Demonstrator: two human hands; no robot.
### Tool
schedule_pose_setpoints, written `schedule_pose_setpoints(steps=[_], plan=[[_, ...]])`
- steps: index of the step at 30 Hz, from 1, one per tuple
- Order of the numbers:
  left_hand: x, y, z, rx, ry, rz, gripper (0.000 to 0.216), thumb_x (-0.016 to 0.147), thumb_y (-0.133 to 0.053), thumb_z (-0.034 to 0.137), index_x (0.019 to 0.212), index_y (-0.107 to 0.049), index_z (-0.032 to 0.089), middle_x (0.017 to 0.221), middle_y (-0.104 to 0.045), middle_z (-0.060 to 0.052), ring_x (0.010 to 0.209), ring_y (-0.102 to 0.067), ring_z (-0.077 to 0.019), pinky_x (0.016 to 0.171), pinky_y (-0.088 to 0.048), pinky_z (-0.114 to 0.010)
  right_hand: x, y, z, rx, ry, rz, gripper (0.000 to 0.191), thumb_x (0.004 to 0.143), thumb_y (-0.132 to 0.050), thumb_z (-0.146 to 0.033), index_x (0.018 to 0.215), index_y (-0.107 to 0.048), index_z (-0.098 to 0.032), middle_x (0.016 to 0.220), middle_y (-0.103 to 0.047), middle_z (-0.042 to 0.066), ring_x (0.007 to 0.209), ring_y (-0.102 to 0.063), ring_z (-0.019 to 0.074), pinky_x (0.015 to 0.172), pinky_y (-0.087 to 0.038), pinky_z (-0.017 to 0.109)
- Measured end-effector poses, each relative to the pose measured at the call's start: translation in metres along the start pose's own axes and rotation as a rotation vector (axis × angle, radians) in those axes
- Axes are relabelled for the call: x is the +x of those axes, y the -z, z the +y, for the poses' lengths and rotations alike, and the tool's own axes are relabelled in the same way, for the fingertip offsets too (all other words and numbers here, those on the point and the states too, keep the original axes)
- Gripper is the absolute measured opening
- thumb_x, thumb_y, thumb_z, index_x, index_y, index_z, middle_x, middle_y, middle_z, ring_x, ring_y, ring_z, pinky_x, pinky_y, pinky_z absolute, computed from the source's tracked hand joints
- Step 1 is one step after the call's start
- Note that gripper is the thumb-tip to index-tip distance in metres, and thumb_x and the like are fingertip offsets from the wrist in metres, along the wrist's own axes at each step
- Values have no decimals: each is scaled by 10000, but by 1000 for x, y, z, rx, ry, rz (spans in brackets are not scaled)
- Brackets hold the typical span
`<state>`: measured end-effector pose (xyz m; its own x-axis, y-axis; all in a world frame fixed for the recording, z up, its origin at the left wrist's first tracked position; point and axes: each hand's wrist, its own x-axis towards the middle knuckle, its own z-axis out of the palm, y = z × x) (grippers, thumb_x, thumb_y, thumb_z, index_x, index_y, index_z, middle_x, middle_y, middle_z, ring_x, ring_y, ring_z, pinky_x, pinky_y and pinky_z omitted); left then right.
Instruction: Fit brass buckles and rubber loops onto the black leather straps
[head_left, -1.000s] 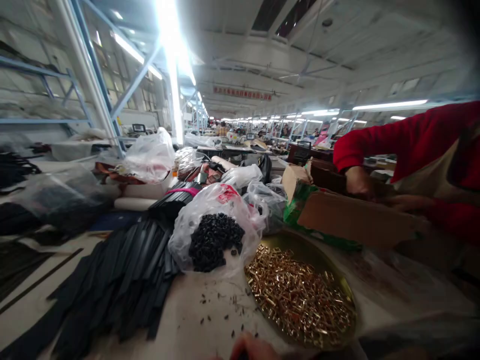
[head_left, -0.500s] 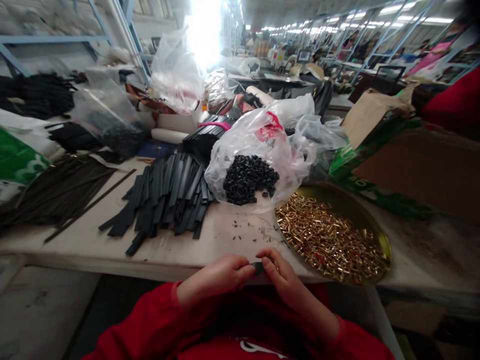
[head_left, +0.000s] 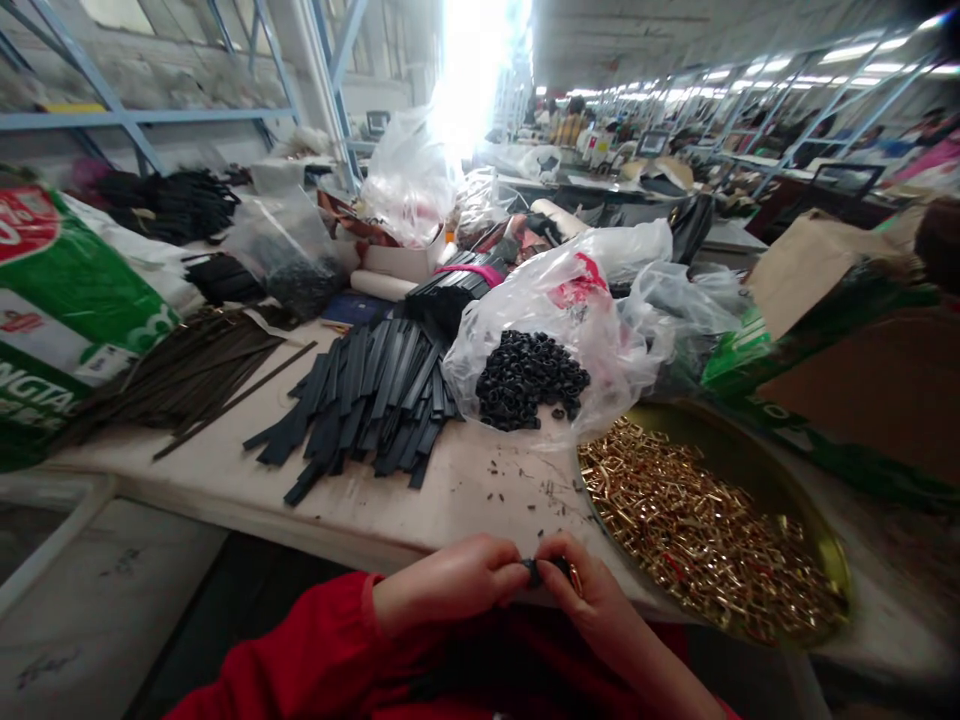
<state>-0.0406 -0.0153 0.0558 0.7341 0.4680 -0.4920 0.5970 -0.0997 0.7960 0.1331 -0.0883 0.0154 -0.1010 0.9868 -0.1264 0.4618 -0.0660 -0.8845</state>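
Note:
My left hand (head_left: 471,578) pinches one end of a short dark strap (head_left: 532,571) at the table's front edge. Closed on the other part of that strap is my right hand (head_left: 596,590). A gold buckle (head_left: 575,580) shows beside its fingers; how it sits on the strap is mostly hidden. Just right of my hands, a round gold-coloured tray (head_left: 832,575) holds a heap of small gold buckles (head_left: 697,530). Beyond my hands, small black loops (head_left: 529,375) lie heaped at the mouth of a clear plastic bag (head_left: 622,340).
Flat black straps (head_left: 367,395) are fanned out on the pale table (head_left: 457,490). Long thin brown strips (head_left: 195,375) lie farther left, by a green printed bag (head_left: 82,290). An open cardboard box (head_left: 847,370) stands at right. Dark scraps dot the tabletop.
The view has turned left, so everything sits farther right in the picture. My right fingers have curled in more around the strap, and the gold buckle beside them shows more plainly.

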Motion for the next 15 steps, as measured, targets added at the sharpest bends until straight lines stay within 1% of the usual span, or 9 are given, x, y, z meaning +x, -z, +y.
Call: schedule_pose_setpoints(steps=[2, 3, 5, 7, 9, 13, 15], plan=[[1, -6, -4, -110, 30, -26, 300, 818, -350, 352, 728, -563, 161, 555, -431, 42, 509, -404, -113, 486, -306, -232, -1, 5, -6, -14, 28, -70, 166, 866, -413, -308, 788, -514, -201, 699, -558, -6, 663, -503, 132, 617, -398, 247], [1, -8, -5, -120, 26, -17, 282, 815, -353, 334, 719, -555, 162, 555, -427, 45, 512, -406, -109, 491, -307, -228, -2, 8, -10, -31, 43, -102, 151, 864, -419, -288, 794, -520, -199, 708, -564, -5, 670, -508, 131, 623, -398, 248], [1, -11, -4, -56, -13, 23, 263, 813, -361, 306, 702, -552, 163, 579, -461, 38, 545, -427, -109, 514, -311, -223, -3, 12, -15, -71, 61, -134, 120, 854, -436, -250, 802, -529, -195, 723, -575, -2, 678, -511, 129, 630, -395, 249], [-1, -10, 1, 51, -45, 60, 260, 817, -367, 294, 699, -560, 165, 611, -507, 25, 573, -450, -113, 528, -310, -223, -4, 13, -17, -85, 47, -126, 98, 845, -444, -231, 808, -527, -194, 711, -575, -7, 661, -504, 124, 617, -387, 247], [-4, -7, 6, 129, -52, 59, 260, 825, -365, 286, 714, -569, 169, 622, -539, 16, 574, -466, -116, 526, -309, -223, -4, 12, -16, -74, 7, -99, 84, 842, -441, -226, 818, -516, -195, 682, -561, -17, 630, -488, 117, 592, -375, 244], [-10, -1, 12, 135, -64, -16, 293, 844, -316, 256, 719, -569, 175, 615, -553, 16, 566, -483, -114, 534, -325, -217, -4, 8, -11, -7, -29, -49, 53, 828, -451, -226, 815, -492, -194, 716, -548, -17, 653, -476, 115, 603, -378, 244], [-10, -2, 10, 125, -60, -18, 323, 854, -298, 270, 701, -566, 174, 606, -537, 21, 564, -473, -111, 530, -322, -215, -5, 8, -11, 30, -35, -55, 46, 827, -450, -220, 809, -484, -195, 729, -546, -17, 670, -475, 115, 615, -384, 243]])
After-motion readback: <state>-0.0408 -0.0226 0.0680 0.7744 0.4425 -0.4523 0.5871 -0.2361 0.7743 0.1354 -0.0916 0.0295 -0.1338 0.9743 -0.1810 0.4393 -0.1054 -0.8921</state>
